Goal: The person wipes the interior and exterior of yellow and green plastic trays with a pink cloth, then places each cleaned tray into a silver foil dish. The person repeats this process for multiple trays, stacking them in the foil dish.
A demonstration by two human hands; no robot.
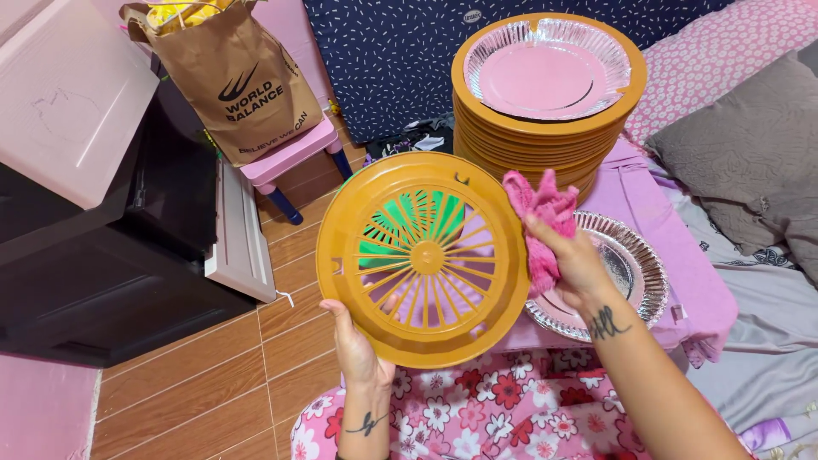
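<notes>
The left hand (pixel 358 345) held an orange plastic plate holder (pixel 423 258) up from below, tilted toward the camera, its fingers closed on the near-left rim with the thumb on the front face. The holder's middle was a wheel of slotted spokes, and through the slots a green shape and the pink surface behind showed. The right hand (pixel 573 260) pressed a crumpled pink cloth (pixel 540 223) against the holder's right rim, its fingers wrapped tight around the cloth.

Just behind that hand, a silver foil plate (pixel 635 273) lay on a low pink desk (pixel 707 298) draped in pink cloth. Farther back on the same desk stood a tall stack of orange plate holders (pixel 537 140), with another foil plate (pixel 545 68) seated in the top one. A dark blue speckled cushion (pixel 392 60) stood behind the stack, and a grey pillow (pixel 750 162) rested on the bed at the far right.

On the left, a brown paper bag (pixel 230 81) sat on a small pink stool (pixel 294 158), beside a black cabinet (pixel 111 281) with a pale pink top. The wood-look tiled floor (pixel 213 375) ran beneath. A floral garment (pixel 503 413) covered the person's lap at the near edge.
</notes>
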